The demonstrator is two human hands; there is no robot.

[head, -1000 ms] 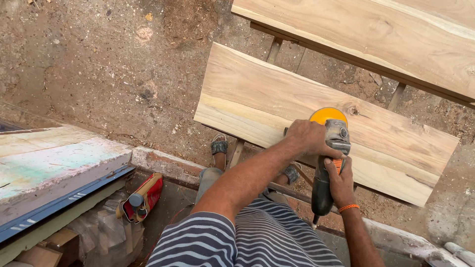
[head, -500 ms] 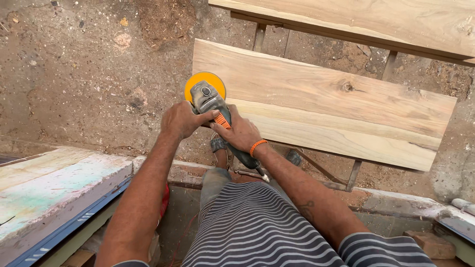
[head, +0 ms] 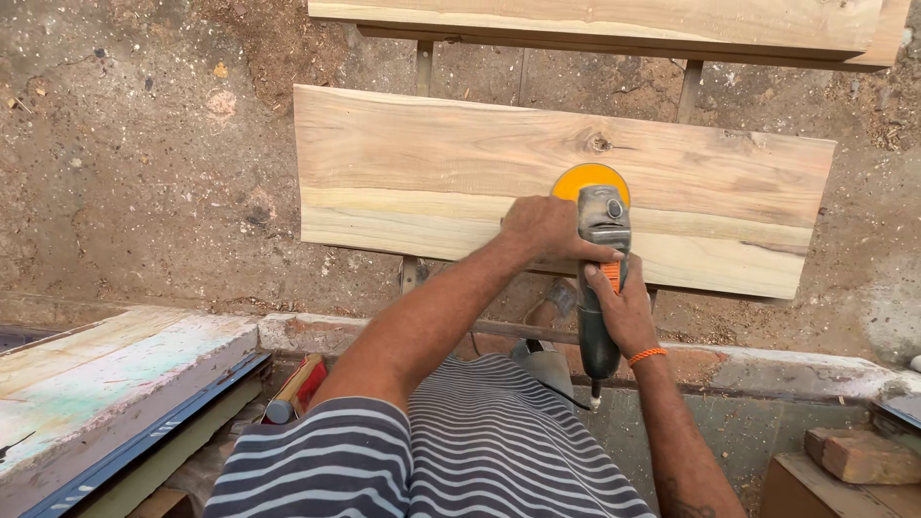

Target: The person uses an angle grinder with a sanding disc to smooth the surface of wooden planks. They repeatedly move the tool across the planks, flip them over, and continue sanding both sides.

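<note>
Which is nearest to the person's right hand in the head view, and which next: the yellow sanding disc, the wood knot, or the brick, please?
From the right hand:
1. Yellow sanding disc, just above it on the sander.
2. Wood knot, slightly beyond on the plank.
3. Brick, far lower right.

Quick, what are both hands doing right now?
Left hand: closed on the front of the sander, by its yellow disc.
Right hand: closed around the sander's dark body, over the wooden plank.

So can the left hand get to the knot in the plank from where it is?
Probably yes. The left hand rests on the sander head, and the knot lies just beyond the yellow disc on bare plank, nothing lying between.
</note>
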